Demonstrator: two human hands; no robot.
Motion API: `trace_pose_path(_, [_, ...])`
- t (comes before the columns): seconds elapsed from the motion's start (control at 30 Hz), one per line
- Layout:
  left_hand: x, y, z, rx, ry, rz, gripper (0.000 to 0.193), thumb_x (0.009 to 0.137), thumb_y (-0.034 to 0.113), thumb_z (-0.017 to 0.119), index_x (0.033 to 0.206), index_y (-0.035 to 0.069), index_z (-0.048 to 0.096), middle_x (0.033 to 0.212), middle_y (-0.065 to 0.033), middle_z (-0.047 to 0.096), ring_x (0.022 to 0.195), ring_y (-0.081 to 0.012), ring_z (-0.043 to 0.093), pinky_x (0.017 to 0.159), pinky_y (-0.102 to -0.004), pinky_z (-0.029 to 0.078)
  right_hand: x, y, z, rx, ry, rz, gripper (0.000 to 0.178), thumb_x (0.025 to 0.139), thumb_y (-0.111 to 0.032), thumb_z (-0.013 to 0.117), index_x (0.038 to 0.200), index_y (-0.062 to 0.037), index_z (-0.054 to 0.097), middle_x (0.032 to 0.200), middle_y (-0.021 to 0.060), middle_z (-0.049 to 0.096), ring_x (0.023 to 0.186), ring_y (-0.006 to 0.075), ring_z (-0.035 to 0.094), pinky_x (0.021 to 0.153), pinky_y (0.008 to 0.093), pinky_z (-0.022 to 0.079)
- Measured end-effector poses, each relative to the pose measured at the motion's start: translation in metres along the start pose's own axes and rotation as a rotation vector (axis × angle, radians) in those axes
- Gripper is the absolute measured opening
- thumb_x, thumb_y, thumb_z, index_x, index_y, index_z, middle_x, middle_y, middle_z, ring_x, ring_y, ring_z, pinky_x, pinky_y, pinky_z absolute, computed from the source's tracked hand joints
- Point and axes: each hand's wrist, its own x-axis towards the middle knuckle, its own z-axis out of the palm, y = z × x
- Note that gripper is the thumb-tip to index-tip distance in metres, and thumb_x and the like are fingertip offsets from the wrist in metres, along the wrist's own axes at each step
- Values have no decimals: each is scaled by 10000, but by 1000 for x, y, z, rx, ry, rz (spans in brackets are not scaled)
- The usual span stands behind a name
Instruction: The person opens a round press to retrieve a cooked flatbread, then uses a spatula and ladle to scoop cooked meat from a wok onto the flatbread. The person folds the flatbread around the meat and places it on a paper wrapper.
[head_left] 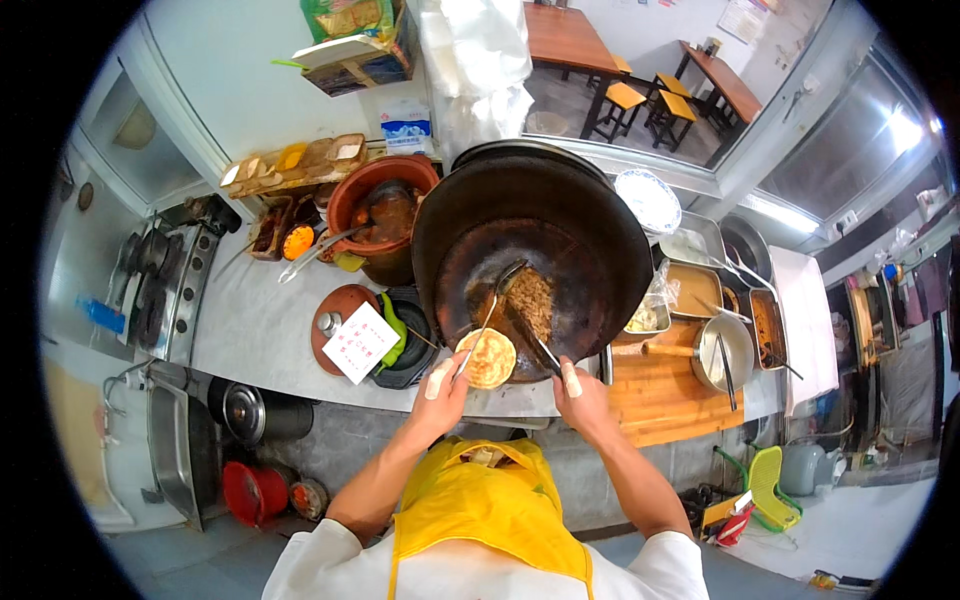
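Your left hand (pixel 439 394) wraps its fingers round the ladle (pixel 495 299) and your right hand (pixel 581 400) round a long tool (pixel 546 353), while the brown mince (pixel 532 302) lies ahead in the wok (pixel 600 225), lengthwise away from you, nearer your right, the flatbread (pixel 493 363) just beside your left.

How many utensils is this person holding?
2: a ladle in the left hand, and a metal tool in the right hand, both reaching into the dark pan.
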Motion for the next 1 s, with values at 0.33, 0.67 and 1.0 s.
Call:
trace_pose_path(0.33, [-9,-13,20,235,-117,168,345,988,61,613,1321,-26,634,1022,-273,677,902,-471,668,762,-486,547,-30,20,16,562,-14,575,382,1031,-261,589,1251,52,602,1066,311,686,1028,489,668,865,488,529])
trace_pose_path(0.67, [-3,-14,9,272,-114,262,338,966,28,618,1296,-42,640,986,-275,672,807,-472,661,712,-509,547,-37,12,8,433,63,448,350,1025,-229,590,1266,24,608,1016,289,694,970,492,668,833,500,530])
trace_pose_path(1.0, [5,-17,10,239,-136,234,339,969,40,609,1293,-57,632,965,-285,674,875,-472,661,749,-513,544,-23,5,-14,379,17,479,333,1004,-203,612,1266,3,615,949,295,698,910,502,677,769,517,539])
